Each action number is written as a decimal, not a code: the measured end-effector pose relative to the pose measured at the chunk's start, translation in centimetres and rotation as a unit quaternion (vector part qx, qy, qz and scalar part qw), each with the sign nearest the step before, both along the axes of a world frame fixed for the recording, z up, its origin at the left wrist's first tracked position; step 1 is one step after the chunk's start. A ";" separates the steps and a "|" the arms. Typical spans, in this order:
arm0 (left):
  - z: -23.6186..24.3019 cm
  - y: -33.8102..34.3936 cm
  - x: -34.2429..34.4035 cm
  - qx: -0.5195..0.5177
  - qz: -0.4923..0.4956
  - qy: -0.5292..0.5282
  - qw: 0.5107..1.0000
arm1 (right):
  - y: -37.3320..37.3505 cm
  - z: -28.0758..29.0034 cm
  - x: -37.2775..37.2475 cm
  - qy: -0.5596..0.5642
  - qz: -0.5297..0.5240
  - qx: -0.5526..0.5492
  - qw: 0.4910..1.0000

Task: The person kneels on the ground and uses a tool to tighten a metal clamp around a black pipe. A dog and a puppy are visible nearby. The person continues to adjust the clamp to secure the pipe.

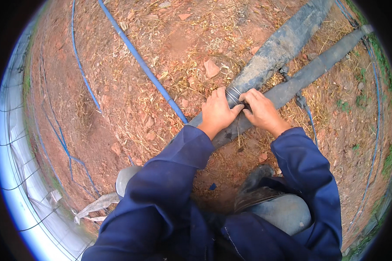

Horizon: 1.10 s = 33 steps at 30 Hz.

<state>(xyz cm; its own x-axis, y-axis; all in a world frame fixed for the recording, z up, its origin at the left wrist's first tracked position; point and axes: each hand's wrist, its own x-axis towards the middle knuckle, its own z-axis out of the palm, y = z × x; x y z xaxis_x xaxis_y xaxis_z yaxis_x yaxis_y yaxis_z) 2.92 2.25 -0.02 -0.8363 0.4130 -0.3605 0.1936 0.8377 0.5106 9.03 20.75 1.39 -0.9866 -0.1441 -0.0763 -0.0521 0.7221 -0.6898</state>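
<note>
A wide, dirt-stained grey lay-flat hose (pixel 287 41) runs from the upper right down beneath my hands. Several turns of thin metal wire (pixel 233 93) are wound around it where it narrows. My left hand (pixel 217 111) is closed over the hose just left of the wire, its thumb reaching toward the right thumb. On the other side, my right hand (pixel 263 112) has fingers and thumb pinched together at the wire; the bit between the fingertips is mostly hidden. A second, narrower dark hose (pixel 320 65) passes behind the right hand.
Small black fittings (pixel 300 100) sit along the narrower hose. A blue tube (pixel 141 63) and thin blue lines (pixel 79 61) lie across reddish soil with straw and stones (pixel 211 68). Pale plastic sheeting (pixel 28 174) borders the left. My bent knee (pixel 283 213) is below.
</note>
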 end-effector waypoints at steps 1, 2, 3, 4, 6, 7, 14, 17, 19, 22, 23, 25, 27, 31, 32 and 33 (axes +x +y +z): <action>0.1 0.0 -0.1 0.007 0.013 -0.012 1.000 | -0.1 -0.1 0.2 0.004 -0.005 0.006 1.000; 0.1 0.1 -0.5 0.005 0.015 -0.026 1.000 | 0.0 -0.3 0.2 0.025 -0.006 0.010 1.000; 0.1 0.2 -0.8 -0.001 0.016 -0.043 0.999 | 0.0 -0.5 0.1 0.027 -0.006 0.020 0.999; 0.1 0.2 -1.2 -0.007 0.016 -0.061 0.998 | 0.0 -0.7 0.1 0.040 -0.010 0.025 0.999; -0.2 0.3 -2.1 -0.016 0.018 -0.112 0.993 | -0.1 -1.2 -0.1 0.054 -0.013 0.032 0.998; -0.4 0.3 -2.5 -0.008 0.023 -0.131 0.991 | -0.1 -1.4 -0.1 0.058 -0.017 0.029 0.998; -2.5 -0.9 -3.4 0.093 0.028 -0.186 0.978 | -0.5 -2.0 0.2 0.071 -0.047 0.014 0.996; -2.9 -1.9 -3.8 0.173 0.024 -0.241 0.955 | -0.3 -2.3 0.1 0.070 -0.039 -0.008 0.997; -3.0 -2.2 -3.7 0.156 -0.007 -0.197 0.968 | -0.2 -2.6 0.1 0.082 -0.033 -0.018 0.996; -2.8 -1.9 -2.8 0.155 -0.006 -0.148 0.977 | 0.1 -3.3 0.1 0.100 -0.036 -0.030 0.994; -2.6 -1.8 -2.5 0.155 0.002 -0.140 0.978 | 0.2 -3.5 -0.1 0.102 -0.039 -0.040 0.993; -2.1 -1.5 -2.1 0.128 0.002 -0.137 0.982 | 0.5 -3.7 -0.2 0.094 -0.044 -0.054 0.993; -1.5 -1.3 -2.0 0.099 0.005 -0.132 0.986 | 0.8 -3.6 -0.3 0.058 -0.048 -0.066 0.995; -0.7 -0.9 -1.9 0.083 0.009 -0.100 0.992 | 1.4 -2.9 -0.2 0.031 -0.023 -0.087 0.995; -0.6 -0.8 -1.8 0.078 0.007 -0.095 0.992 | 1.3 -2.7 -0.1 0.038 -0.017 -0.077 0.996; -0.5 -0.7 -1.8 0.074 0.012 -0.097 0.992 | 1.2 -2.6 0.0 0.048 -0.013 -0.070 0.996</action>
